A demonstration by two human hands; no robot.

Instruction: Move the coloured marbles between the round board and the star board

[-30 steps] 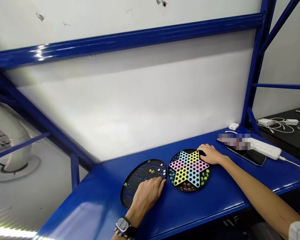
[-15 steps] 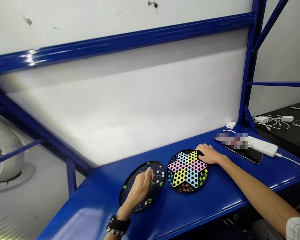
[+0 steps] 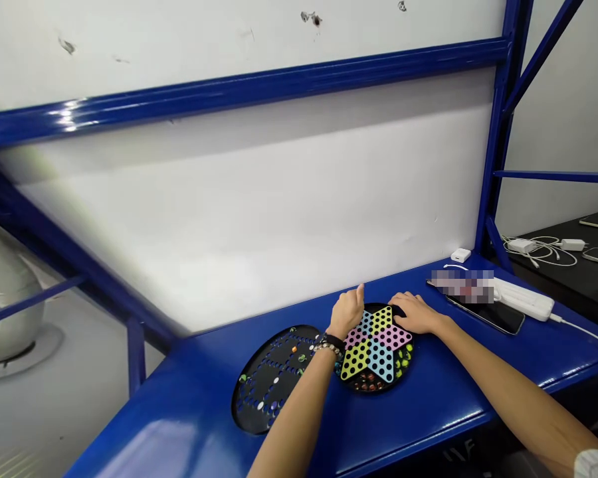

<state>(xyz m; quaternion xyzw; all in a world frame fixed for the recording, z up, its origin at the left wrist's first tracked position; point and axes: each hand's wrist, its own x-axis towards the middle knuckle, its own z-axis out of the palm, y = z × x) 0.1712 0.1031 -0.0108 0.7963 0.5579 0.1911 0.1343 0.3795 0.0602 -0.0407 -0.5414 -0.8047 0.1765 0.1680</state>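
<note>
A round black Chinese checkers board (image 3: 377, 339) lies on the blue tabletop, its star printed in pink, yellow and light blue. Marbles fill compartments along its rim, red-brown ones (image 3: 366, 382) in front and yellow-green ones (image 3: 403, 358) at the right. My left hand (image 3: 347, 311) is closed above the board's far left edge; whatever its fingers hold is hidden. My right hand (image 3: 414, 313) grips the board's far right rim, thumb on the near side. To the left, partly behind my left forearm, is a second round black board (image 3: 264, 375) with scattered marbles and holes.
Phones (image 3: 486, 313) and a white power bank (image 3: 523, 298) with a cable lie on the right of the blue tabletop (image 3: 179, 411). A white adapter (image 3: 461, 255) stands near the back corner. Blue frame bars and a white panel rise behind.
My left hand has moved from over the left board, right and away from me, to the star board's far left edge. My right hand stays at the rim. More of the left board shows.
</note>
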